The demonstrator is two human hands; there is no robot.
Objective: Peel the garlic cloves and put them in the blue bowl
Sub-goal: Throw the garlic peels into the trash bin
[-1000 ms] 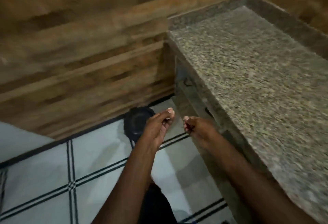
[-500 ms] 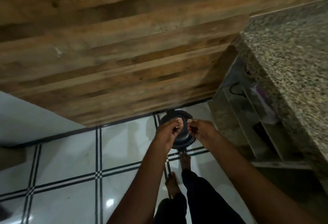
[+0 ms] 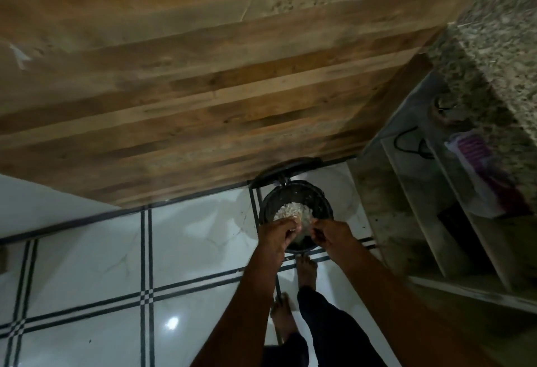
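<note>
Over round black bin (image 3: 295, 196) of pale flaky peels (image 3: 292, 210), both hands.

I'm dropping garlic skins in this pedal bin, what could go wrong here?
Both hands, left hand and right hand, hover over the near rim of the open bin, so light skins may drift onto the white floor tiles. Whatever the fingers pinch could be a clove, and it might fall in too.

Bare forearms, no sleeves; dark trousers (image 3: 328, 323); bare feet (image 3: 306, 272) on the tiled floor.
</note>
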